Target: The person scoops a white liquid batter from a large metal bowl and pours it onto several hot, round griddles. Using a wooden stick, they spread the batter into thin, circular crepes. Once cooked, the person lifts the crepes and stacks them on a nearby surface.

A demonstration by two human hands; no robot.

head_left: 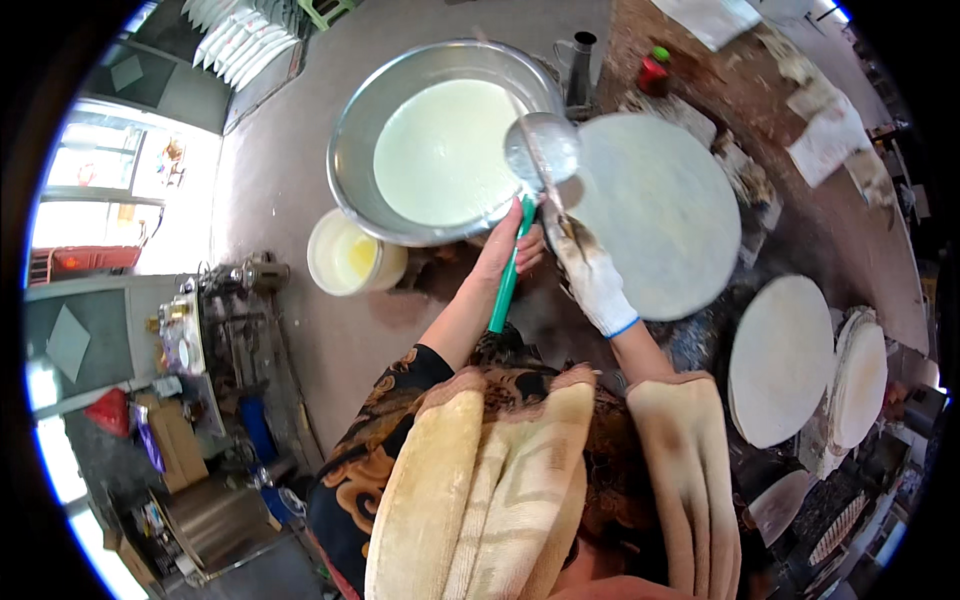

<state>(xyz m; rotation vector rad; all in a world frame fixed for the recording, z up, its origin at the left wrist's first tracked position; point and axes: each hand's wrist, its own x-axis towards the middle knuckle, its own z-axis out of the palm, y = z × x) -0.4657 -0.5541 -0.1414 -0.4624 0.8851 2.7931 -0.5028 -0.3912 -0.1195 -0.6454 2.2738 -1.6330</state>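
Note:
My bare left hand (508, 245) is closed round the green handle of a ladle (508, 275). The ladle's round metal bowl is raised over the right rim of a large steel basin (352, 140), which holds pale, milky batter (445, 150). In a white knit glove with a blue cuff, my right hand (588, 270) grips a thin wooden stick (533, 155). That stick slants up across the ladle's bowl, its far end blurred. Just right of the gloved hand lies a broad, round, pale griddle (660, 215).
Below the basin stands a white bucket (325, 250) with yellowish liquid. Beyond the griddle are a metal can (580, 70) and a green-lidded red jar (654, 72). Round pale discs (782, 360) stand at right. A cluttered bench (190, 350) is at left.

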